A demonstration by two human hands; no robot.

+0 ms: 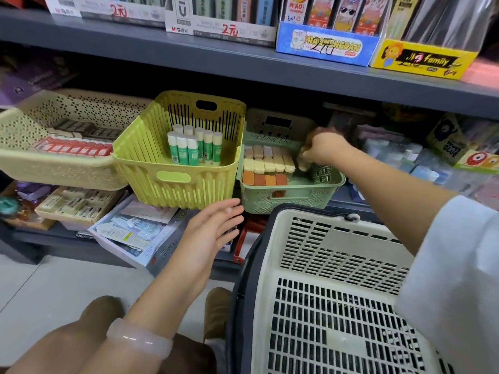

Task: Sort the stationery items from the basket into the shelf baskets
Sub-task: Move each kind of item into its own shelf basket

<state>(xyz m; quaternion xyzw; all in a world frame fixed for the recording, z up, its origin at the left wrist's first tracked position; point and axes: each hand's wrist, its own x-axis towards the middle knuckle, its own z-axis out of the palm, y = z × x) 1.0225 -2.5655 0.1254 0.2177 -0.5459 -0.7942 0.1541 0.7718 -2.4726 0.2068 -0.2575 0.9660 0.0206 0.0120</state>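
Grey shelving (243, 60) across the whole upper frame, display boxes along its top. Lower right: big cream shopping basket (324, 292) with dark rim, floor bare in the part shown, so sorting looks near done. Centre: yellow-green basket (178, 182) of upright glue sticks (194, 147). Left: beige perforated basket (54, 163) with red-labelled packs. Right of centre: small green basket (291, 193) holding rows of erasers (267, 164), pastel above, orange below.

Left hand (213, 228) at centre, fingers straight and relaxed, holding nothing, just below the yellow-green basket. Right hand (321, 149) curled over the green basket's right end, apparently pinching a pale eraser (303, 164); blurred, so grip uncertain.

Risks: eraser dropped crooked and knocking the neat rows askew; green basket, overhanging the shelf edge, tipped by a downward push.

Readable: "M&G", handwritten "2元", "family"; cat-print box lettering partly overwritten.
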